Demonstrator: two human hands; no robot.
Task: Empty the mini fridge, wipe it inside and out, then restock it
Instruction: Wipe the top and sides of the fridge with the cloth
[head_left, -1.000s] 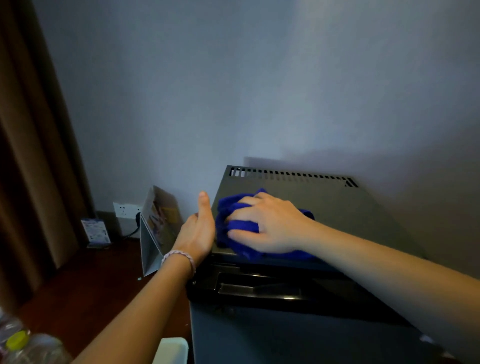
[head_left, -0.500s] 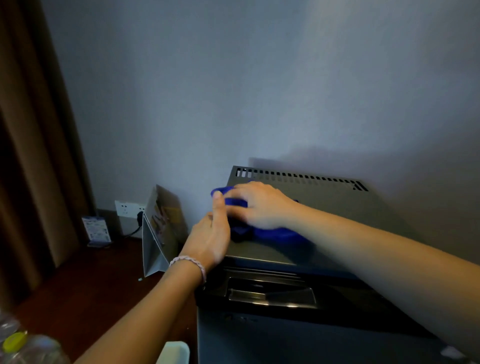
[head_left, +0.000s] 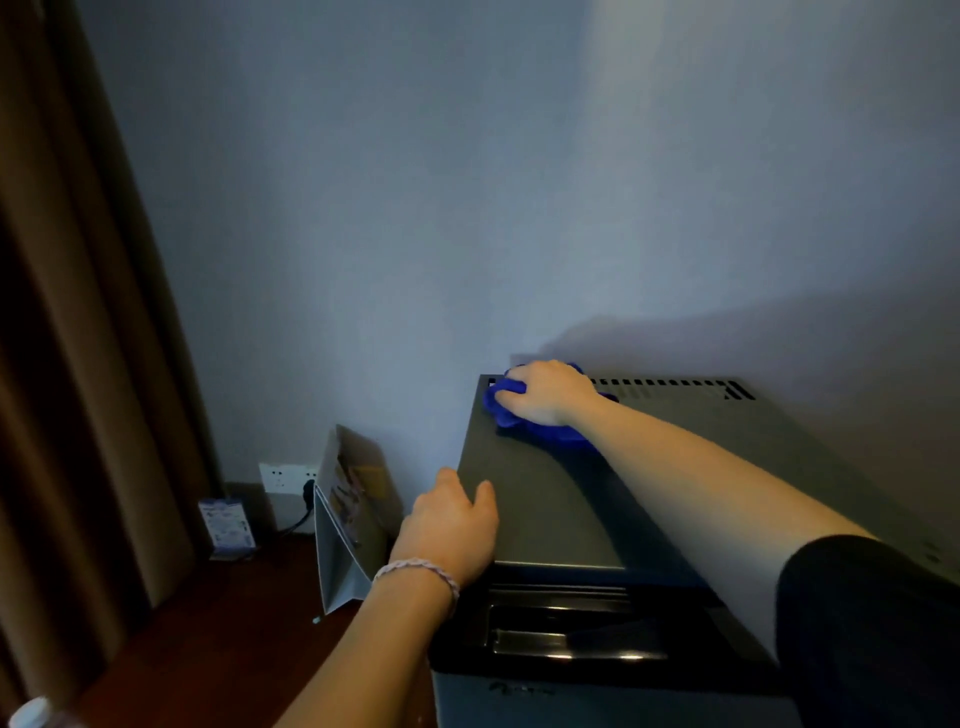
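The grey mini fridge (head_left: 675, 467) stands against the wall, its flat top facing me and a row of vent slots along the back edge. My right hand (head_left: 545, 392) grips a bunched blue cloth (head_left: 550, 428) at the top's back left corner, fingers curled over it. My left hand (head_left: 452, 525), with a braided bracelet on the wrist, rests on the fridge's left top edge, thumb on top and fingers down the side. The black door top with its recessed handle (head_left: 571, 629) is nearest me.
A folded card stand (head_left: 348, 514) leans beside the fridge's left side on the dark wooden surface (head_left: 208, 649). A small blue-and-white sign (head_left: 227, 525) and a wall socket with a plug (head_left: 288, 475) sit further left. Brown curtain (head_left: 78, 364) at far left. A bottle cap (head_left: 31, 714) shows bottom left.
My right hand has slid the blue cloth from the front left of the fridge top to its back left corner. My left hand stayed on the left edge.
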